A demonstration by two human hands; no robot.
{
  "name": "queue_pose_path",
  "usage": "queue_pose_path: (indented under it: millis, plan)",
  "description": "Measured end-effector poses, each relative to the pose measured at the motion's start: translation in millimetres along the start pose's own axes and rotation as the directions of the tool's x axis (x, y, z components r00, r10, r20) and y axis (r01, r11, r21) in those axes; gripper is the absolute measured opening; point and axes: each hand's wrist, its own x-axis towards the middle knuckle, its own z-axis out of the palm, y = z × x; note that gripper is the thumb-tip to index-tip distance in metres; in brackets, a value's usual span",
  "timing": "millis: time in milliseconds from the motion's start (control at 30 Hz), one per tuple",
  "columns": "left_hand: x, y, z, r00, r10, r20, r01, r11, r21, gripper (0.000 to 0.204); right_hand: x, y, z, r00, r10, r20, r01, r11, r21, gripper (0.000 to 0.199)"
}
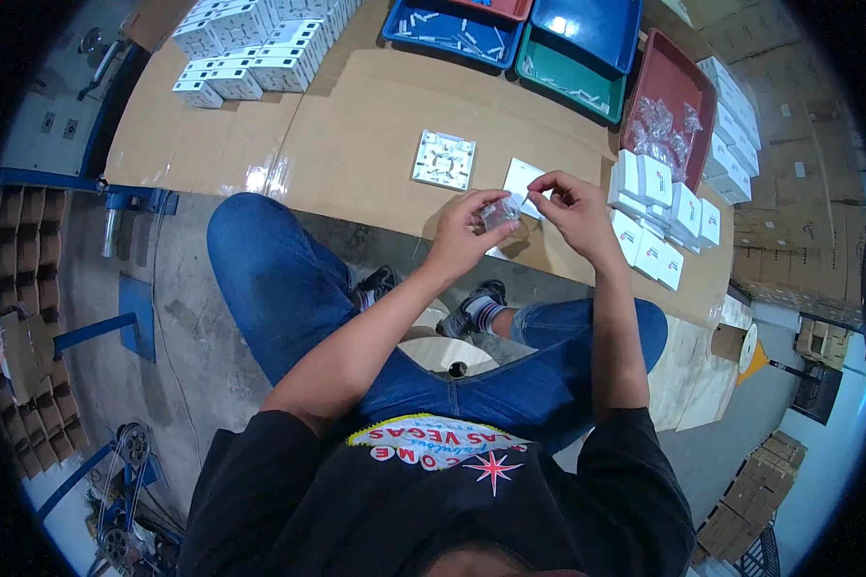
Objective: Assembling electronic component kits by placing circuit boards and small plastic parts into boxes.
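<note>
My left hand [467, 229] is closed around a small clear plastic bag [499, 215], held over the table's near edge. Close by on the right, my right hand [573, 213] is pinched at the bag's upper edge; what lies between its fingertips is too small to make out. Beneath the fingers lies a flat white plate [522, 177], partly hidden. To the left of it, a square white frame [444, 160] with fittings inside rests on the cardboard-covered table [356, 144].
Stacked white boxed units [260, 58] stand far left. Blue [452, 37] and green trays [568, 85] hold small parts; a red tray [669, 106] holds clear bags. Piles of white plates [656, 216] sit right of my right hand. My knees are against the table's near side.
</note>
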Motion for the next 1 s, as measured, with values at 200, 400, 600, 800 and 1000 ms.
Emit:
queue_pose_path:
  millis: [200, 400, 600, 800, 1000]
  plan:
    - [0.4, -7.6, -0.5, 1.000, 0.015, 0.010, -0.015, 1.000, -0.026, 0.043, 1.5, -12.5, 13.5, 0.997, -0.055, 0.053, 0.061, 0.992, -0.113, 0.015]
    - [0.1, -0.9, 0.7, 1.000, -0.008, -0.016, 0.008, 0.999, -0.039, 0.042, 8.7, -5.1, 13.2, 0.992, -0.117, 0.045, 0.120, 0.990, -0.073, 0.017]
    - [1.3, -11.2, -0.2, 0.996, -0.087, -0.016, 0.085, 0.993, -0.083, 0.038, 57.6, -8.7, -1.9, 0.997, -0.081, 0.004, 0.081, 0.995, -0.064, 0.020]
    - [-0.3, -14.1, 4.3, 0.996, -0.016, -0.087, 0.011, 0.998, -0.055, 0.039, 177.8, -17.4, -8.6, 0.956, -0.274, -0.105, 0.229, 0.920, -0.318, 0.021]
    - [-0.2, -4.4, 3.0, 0.998, -0.051, -0.035, 0.050, 0.998, -0.036, 0.039, 278.2, -9.2, 12.6, 0.938, -0.294, -0.182, 0.126, 0.780, -0.614, 0.020]
